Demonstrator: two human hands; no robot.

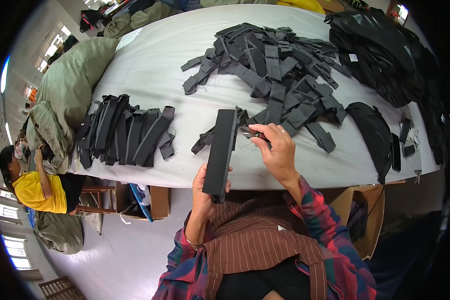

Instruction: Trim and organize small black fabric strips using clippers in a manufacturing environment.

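Note:
My left hand point(201, 192) is closed round the lower end of a long, flat black fabric strip point(220, 152), which it holds up over the table's near edge. To the right of the strip, my right hand point(276, 150) pinches a small dark tool that looks like thread snips point(261, 135). Its thin tip points toward the strip's edge; I cannot tell whether they touch. Beyond my hands lies a large loose heap of dark grey fabric strips point(272, 62). At the left, several more strips point(117, 130) lie side by side in a stack. Loose threads lie on the white tabletop point(185, 145).
A black fabric piece point(370, 135) and a dark phone-like slab point(396, 152) lie at the right. Black garments point(385, 55) are piled behind them. A green sack point(77, 75) leans at the table's left. Cardboard boxes point(157, 202) stand below. A person in yellow point(40, 192) sits at the far left.

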